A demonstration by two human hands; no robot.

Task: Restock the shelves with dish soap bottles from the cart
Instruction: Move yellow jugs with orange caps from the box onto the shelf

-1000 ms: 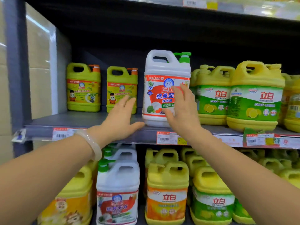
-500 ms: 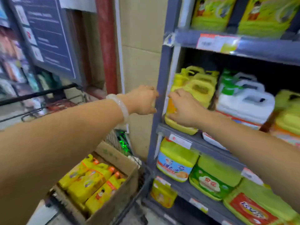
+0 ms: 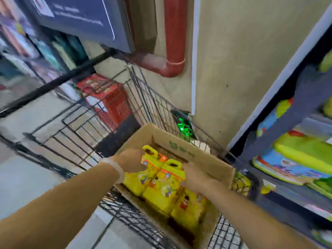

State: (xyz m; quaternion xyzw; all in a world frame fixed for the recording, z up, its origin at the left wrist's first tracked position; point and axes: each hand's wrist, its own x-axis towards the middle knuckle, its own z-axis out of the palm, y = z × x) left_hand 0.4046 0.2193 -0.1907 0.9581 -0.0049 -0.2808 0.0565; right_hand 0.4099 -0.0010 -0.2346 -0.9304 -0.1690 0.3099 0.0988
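1. Your left hand (image 3: pixel 130 161): reaching into the cardboard box (image 3: pixel 206 161), fingers bent against the handle end of the far yellow dish soap bottle (image 3: pixel 143 174). Blur hides whether it has a real grip, so I cannot tell.
2. Your right hand (image 3: pixel 195 175): down at the near-right wall of the box, touching the top of the middle yellow bottle (image 3: pixel 162 189). Its fingers are smeared by blur; grasp or loose touch cannot be told.
3. White bangle (image 3: pixel 117 168): smooth, pale ring on your left wrist.
4. Dish soap bottles: 3 visible, glossy yellow plastic jugs with moulded loop handles, orange caps and printed labels. They lie packed side by side along the box floor; the third bottle (image 3: pixel 188 209) sits nearest the box's near corner.
5. Cardboard box: plain brown corrugated board, open top, green print on its far inner wall. It sits in the shopping cart (image 3: pixel 86 130) at the right-hand end.
6. Shopping cart: dark metal wire grid basket.
7. Shelves (image 3: pixel 298 112): dark grey unit at the right edge, holding blurred yellow and green packs.
8. Red pipe (image 3: pixel 175 40): round, painted, running down the beige wall beyond the cart.
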